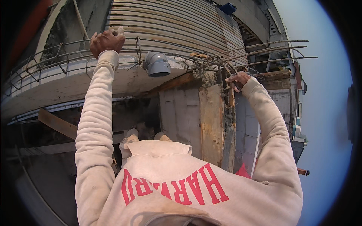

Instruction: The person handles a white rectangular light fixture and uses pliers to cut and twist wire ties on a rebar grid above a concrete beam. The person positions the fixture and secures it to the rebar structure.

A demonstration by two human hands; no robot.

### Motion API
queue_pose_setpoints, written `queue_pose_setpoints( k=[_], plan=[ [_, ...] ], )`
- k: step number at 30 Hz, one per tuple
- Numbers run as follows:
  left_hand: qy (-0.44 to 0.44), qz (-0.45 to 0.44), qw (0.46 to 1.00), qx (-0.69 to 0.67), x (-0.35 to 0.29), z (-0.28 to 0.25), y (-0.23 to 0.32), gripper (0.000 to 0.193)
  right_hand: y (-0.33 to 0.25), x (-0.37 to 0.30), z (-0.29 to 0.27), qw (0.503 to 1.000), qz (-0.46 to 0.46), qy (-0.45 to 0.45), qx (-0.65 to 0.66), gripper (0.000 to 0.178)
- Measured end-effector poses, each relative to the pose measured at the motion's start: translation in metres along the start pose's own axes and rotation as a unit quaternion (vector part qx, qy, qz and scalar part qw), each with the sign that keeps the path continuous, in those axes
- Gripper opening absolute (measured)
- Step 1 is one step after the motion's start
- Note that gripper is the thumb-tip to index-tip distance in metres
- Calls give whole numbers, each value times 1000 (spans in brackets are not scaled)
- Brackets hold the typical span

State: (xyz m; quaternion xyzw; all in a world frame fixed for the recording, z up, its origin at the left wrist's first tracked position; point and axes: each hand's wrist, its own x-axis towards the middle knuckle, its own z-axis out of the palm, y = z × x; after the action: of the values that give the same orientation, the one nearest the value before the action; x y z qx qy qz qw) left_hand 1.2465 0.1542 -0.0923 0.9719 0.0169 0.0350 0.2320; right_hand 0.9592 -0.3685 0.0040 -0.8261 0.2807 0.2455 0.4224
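At the upper left, my left hand (107,42) is closed over the top bar of a long rebar cage (60,56), which runs along a concrete beam (75,75). My right hand (238,80) is at the top of a rough concrete column (212,120), its fingers curled. Whatever it grips, if anything, is too small to make out. Bare rebar ends (279,49) stick out to the right, just above that hand. Between my hands, a grey plastic pipe elbow (157,64) stands against the beam.
Rusty corrugated metal sheeting (169,22) spreads beyond the beam. Below are a block wall (181,116), a wooden plank (58,123) and my feet (162,136) over a dark area. Open sky borders the right side. A blue object (228,8) sits far off.
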Motion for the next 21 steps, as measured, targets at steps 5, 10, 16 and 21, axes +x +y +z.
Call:
queue_pose_setpoints(
  k=[5,10,16,21],
  plan=[
    [96,8,995,-9,-1,2,-10,41,-78,-13,41,766,-143,265,-568,24],
    [87,8,996,19,2,0,-11,41,-98,-13,56,577,-96,366,-724,15],
    [82,14,996,18,0,5,-7,41,-52,-7,-11,948,21,105,-299,11],
    [56,5,998,10,3,5,-11,41,-80,-5,7,978,150,1,-142,21]
  ],
)
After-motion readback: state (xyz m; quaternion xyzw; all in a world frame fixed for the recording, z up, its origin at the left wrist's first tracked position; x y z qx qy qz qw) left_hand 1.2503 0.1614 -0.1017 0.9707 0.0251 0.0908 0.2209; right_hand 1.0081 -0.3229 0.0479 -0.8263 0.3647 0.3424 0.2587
